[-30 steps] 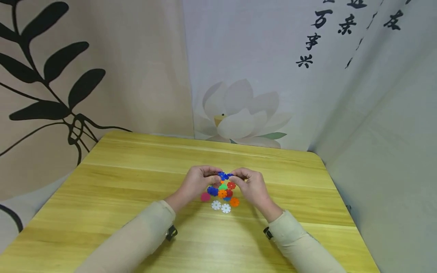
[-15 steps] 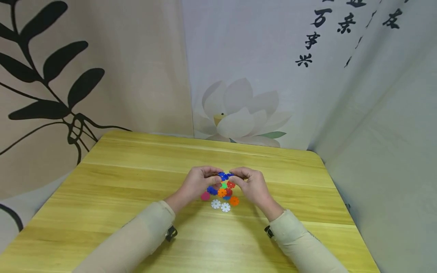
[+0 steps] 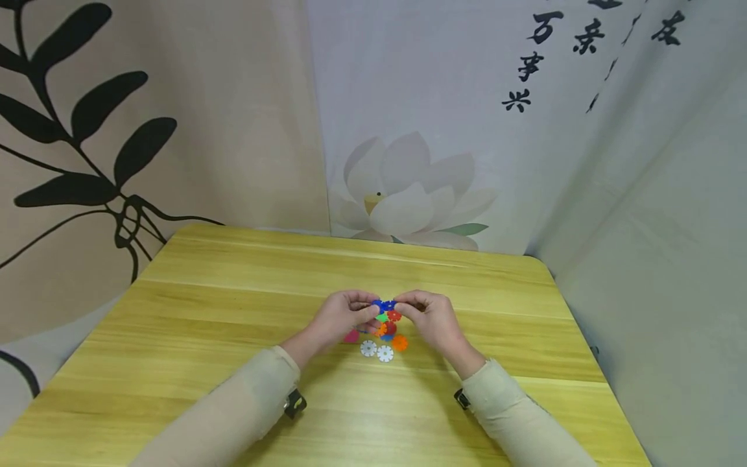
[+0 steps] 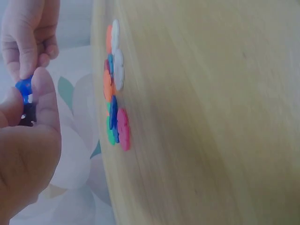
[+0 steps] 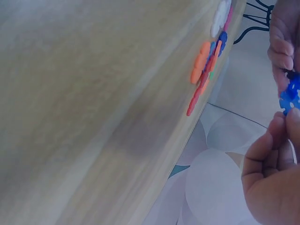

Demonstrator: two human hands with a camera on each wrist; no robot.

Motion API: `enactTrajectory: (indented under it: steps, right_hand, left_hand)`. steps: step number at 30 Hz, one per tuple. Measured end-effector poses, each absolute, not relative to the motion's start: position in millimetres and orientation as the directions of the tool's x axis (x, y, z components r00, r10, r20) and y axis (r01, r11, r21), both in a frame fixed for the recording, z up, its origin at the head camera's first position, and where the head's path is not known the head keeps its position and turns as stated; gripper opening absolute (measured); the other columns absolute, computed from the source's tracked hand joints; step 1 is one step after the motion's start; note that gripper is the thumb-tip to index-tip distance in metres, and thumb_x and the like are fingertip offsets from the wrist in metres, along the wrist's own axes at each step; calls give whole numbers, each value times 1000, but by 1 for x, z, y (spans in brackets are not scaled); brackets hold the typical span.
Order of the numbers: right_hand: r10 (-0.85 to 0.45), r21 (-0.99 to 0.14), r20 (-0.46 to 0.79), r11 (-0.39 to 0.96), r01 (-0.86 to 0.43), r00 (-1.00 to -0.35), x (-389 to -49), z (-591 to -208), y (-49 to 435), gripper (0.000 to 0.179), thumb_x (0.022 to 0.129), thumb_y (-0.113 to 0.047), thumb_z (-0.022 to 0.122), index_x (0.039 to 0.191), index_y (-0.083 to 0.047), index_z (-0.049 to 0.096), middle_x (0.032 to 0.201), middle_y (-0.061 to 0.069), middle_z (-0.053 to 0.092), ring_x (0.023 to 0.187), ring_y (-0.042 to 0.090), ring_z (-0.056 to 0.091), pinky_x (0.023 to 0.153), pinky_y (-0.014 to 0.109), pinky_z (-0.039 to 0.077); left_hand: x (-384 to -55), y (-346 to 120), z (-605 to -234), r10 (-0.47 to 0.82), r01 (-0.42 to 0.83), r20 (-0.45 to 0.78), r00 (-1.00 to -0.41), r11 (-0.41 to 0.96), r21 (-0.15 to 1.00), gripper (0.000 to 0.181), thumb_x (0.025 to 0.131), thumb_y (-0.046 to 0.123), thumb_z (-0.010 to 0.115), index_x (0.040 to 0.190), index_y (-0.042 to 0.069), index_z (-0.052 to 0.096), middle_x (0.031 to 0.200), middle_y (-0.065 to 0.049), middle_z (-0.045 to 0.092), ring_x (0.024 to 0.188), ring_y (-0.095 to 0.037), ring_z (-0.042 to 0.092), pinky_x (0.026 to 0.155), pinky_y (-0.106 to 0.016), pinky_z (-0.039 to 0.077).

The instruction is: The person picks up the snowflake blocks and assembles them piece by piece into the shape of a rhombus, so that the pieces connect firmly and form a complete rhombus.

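Hands (image 3: 338,319) have dipped slightly (pinching blue pieces (image 3: 384,306)).

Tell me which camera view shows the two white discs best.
The head view: both white discs lie unobstructed there, faces and notched rims turned to the camera. The left wrist view shows them nearly edge-on, as slim ovals; the right wrist view shows white at a slant near the top edge, the discs hard to separate.

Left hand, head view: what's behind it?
Parts of a pink disc and an orange disc show past the left hand; whatever it fully covers can't be seen there.
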State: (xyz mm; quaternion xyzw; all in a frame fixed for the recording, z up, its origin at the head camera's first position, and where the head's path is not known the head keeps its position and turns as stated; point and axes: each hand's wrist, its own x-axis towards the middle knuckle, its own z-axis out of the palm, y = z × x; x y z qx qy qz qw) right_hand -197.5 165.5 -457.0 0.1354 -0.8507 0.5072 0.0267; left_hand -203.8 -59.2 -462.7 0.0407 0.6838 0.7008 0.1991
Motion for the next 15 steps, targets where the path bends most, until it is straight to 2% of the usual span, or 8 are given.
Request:
enactTrajectory:
  steps: [3,7,11,15]
  right_hand:
    - [-210,-854,181,452,-260,-961,-198,-458,164,9,99,-14,77,105,-12,83,100,6,83,93,37,78,76,17,61]
    - [-225,-850,170,459,-258,-959,-198,-460,162,8,99,-13,77,105,-12,83,99,6,83,91,37,76,73,18,61]
    - [-240,-835,171,480,-270,-956,-199,-462,158,9,99,-11,77,105,-12,83,99,5,83,86,31,75,72,18,60]
    - [-256,-826,173,489,-282,-951,-200,-462,154,11,98,-10,78,108,-10,83,102,6,83,85,24,74,72,19,60]
  left_hand:
    - [-203,-59,-463,379,-299,-266,-886,-28,954,34,111,25,60,130,-3,64,124,-29,71,88,-25,77,85,-35,68]
    - [-201,-60,-461,437,-374,-321,-841,-39,927,46,116,36,49,135,-4,61,111,-20,72,82,-19,73,81,-30,67]
    - [-201,-61,-460,474,-423,-354,-806,-45,905,50,116,36,49,139,-7,58,106,-11,76,79,-14,70,76,-24,64]
    - [-201,-62,-462,477,-450,-371,-797,-59,891,50,115,35,50,140,-7,58,102,-2,79,76,-12,67,73,-22,60]
